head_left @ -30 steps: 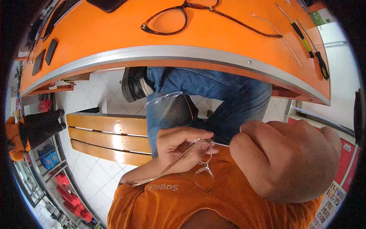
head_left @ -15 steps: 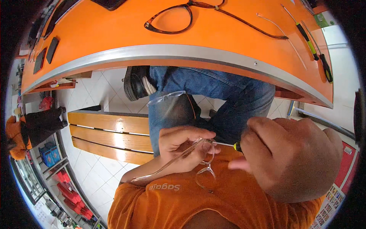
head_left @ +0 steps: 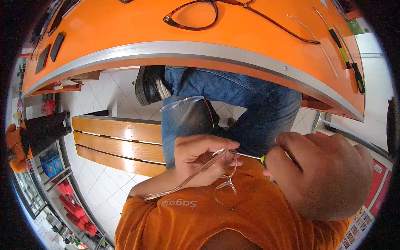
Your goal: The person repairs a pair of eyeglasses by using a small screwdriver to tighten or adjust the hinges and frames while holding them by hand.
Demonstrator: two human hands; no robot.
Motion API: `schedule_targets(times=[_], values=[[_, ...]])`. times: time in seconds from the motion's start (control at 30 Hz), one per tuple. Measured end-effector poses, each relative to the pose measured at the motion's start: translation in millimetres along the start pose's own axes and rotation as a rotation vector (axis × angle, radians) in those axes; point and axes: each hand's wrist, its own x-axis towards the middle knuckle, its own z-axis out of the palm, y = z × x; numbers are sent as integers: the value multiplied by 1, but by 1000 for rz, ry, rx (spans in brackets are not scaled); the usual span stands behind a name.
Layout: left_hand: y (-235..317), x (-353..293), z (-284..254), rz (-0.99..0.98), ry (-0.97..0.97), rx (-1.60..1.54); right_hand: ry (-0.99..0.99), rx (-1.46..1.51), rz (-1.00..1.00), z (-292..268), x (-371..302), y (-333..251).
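Clear eyeglasses [head_left: 227, 183] are pinched at a hinge corner between the thumb and fingers of my left hand [head_left: 198, 160]. One pale temple runs back along my left wrist. Closed around a screwdriver, my right hand [head_left: 325, 175] covers nearly all its handle, leaving a bit of yellow-green showing. The thin metal shaft of the screwdriver [head_left: 250, 156] reaches left to the hinge, beside my left fingertips. The exact contact at the tip is too small to make out. Over my jeans lies another clear piece of eyewear [head_left: 180, 103] with a thin brown temple.
Tortoiseshell glasses [head_left: 283, 28] rest on the orange table [head_left: 125, 31], beyond its metal edge. To their right lie a thin clear strip [head_left: 318, 43] and two screwdrivers [head_left: 342, 52]. A slatted wooden bench [head_left: 118, 143] stands left; another person [head_left: 46, 129] is farther left.
My right thumb, stretched out before, is now tucked in by the screwdriver handle. The shaft slants slightly more. My left hand keeps its pinch on the eyeglasses; the whole view has shifted a little.
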Motion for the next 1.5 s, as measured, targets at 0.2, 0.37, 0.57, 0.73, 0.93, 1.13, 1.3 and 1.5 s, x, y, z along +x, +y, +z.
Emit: schedule_targets(times=[0.2,0.37,0.57,0.73,0.93,1.13,1.3,1.5], values=[[1,3,-3,8,-49,-11,27,-63,-95,2,-1,3],[2,0,-5,-42,-47,46,7,43,-122,6,4,6],[3,8,-10,63,-158,-3,21,16,-91,-5,-3,2],[-5,-4,-9,50,-61,-54,-19,74,10,-1,4,0],[-2,2,-13,72,-130,20,67,51,-110,2,5,3],[-10,-6,-6,23,-51,-123,-29,62,-129,3,2,6],[-3,4,0,115,-36,-71,-23,90,-109,5,-3,9],[-10,-10,-1,-78,50,-281,-94,310,-162,15,-7,35]])
